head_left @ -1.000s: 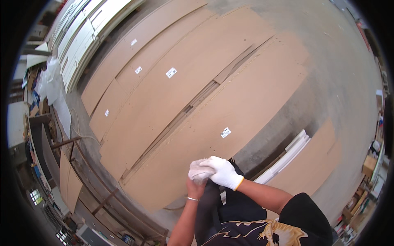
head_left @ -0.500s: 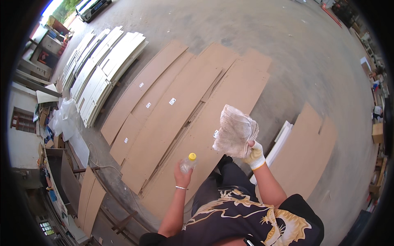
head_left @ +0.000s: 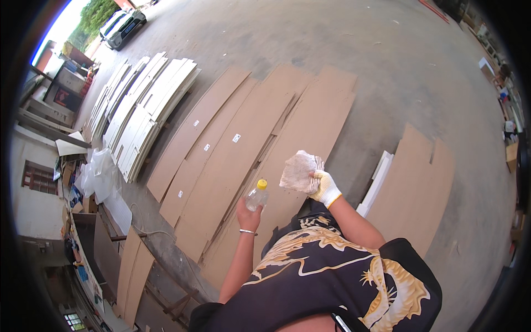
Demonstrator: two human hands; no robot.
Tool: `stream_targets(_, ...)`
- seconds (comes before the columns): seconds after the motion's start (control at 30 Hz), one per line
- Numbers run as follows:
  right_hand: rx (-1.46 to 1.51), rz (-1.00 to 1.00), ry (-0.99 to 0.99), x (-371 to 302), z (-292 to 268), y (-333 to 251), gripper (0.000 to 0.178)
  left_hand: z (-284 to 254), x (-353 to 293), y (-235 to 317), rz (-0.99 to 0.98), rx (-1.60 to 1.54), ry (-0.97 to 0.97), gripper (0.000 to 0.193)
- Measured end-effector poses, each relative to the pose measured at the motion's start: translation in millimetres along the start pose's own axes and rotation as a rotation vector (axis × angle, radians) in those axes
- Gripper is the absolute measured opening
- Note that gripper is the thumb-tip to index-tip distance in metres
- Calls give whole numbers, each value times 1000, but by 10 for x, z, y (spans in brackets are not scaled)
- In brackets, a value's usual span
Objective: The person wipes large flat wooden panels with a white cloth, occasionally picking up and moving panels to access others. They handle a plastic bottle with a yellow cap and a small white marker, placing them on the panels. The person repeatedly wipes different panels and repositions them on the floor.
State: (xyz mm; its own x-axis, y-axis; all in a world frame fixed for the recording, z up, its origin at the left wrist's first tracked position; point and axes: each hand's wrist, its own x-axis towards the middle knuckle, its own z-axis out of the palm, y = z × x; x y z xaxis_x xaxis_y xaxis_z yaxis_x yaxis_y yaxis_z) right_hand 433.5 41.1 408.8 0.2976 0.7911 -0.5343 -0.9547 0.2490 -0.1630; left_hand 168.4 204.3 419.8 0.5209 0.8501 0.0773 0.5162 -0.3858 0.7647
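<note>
Bottle (head_left: 256,199) and cloth (head_left: 298,171), held apart above brown panels (head_left: 315,119)

Bare and half curled, the left hand (head_left: 248,216) wraps the lower part of the clear, rounded bottle, whose yellow cap (head_left: 262,183) points to one o'clock. A pale bracelet (head_left: 247,231) circles that wrist. The right hand (head_left: 326,189), in a white knit glove with a yellow-edged cuff, is closed on one edge of the cloth, thumb on top. Off-white, soft and folded in layers, the cloth spreads from those fingers toward ten o'clock and lies at two o'clock from the bottle, just beside it. Flat, smooth panels stretch toward twelve o'clock; stacked white boards (head_left: 152,108) sit at ten.
</note>
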Motion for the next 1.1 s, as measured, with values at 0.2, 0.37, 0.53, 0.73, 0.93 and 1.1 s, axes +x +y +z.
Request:
stream_targets(0.2,-4,54,63,241,114,-353,41,166,57,71,-29,93,80,53)
stream_targets(0.37,-64,151,-153,663,365,-918,49,596,254,205,-133,119,146,58)
stream_targets(0.53,-353,147,-83,1050,677,-1587,56,1065,521,580,-203,26,269,55)
stream_targets(0.73,-357,103,-330,1168,1158,-2001,79,1278,691,1122,-426,-47,372,49)
stream_targets(0.93,-277,253,-673,1226,1455,-2341,89,1190,422,1203,-552,-64,418,48)
stream_targets(1.1,-517,177,-464,1374,1714,-2086,61,1002,71,946,-510,-5,506,45)
